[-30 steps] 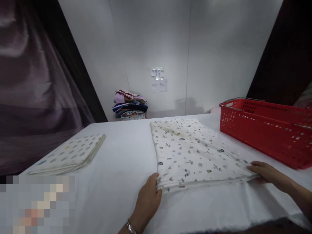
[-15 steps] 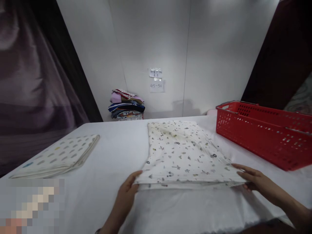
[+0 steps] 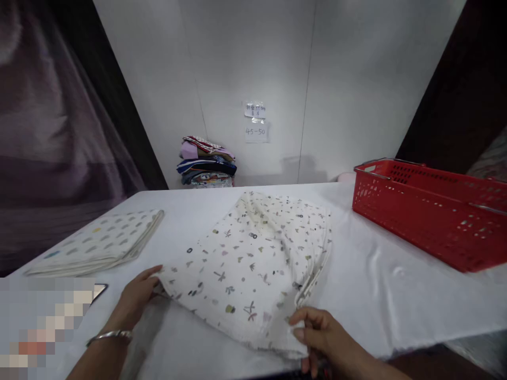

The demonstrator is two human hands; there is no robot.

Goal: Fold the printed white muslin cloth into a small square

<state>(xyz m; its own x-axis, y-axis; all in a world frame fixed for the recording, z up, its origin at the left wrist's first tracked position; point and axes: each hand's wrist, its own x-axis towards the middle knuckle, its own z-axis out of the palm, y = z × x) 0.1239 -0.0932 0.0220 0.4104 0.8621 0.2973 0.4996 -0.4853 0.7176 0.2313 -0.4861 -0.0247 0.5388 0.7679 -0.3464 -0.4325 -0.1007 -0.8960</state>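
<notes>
A white cloth (image 3: 245,253) printed with small grey and olive motifs lies slanted across the table, its near edge lifted. My left hand (image 3: 138,293), with a silver bangle at the wrist, pinches the cloth's near left corner. At the near right corner, my right hand (image 3: 317,335) grips the fabric between thumb and fingers. Loose folds run down the cloth's right side, where several layers show. A folded white cloth with grey spots (image 3: 111,240) rests on the table's left side, apart from both hands.
The table wears a white cover (image 3: 368,295). A red perforated basket (image 3: 420,216) with metal handles stands on the right. Behind the table's far edge is a pile of folded fabrics (image 3: 206,163). Paper notes (image 3: 256,131) hang on the wall. The lower left corner is blurred out.
Both hands have moved left and pulled the near edge of the printed cloth with them, so it now lies at a slant. The right hand has also come closer to me.
</notes>
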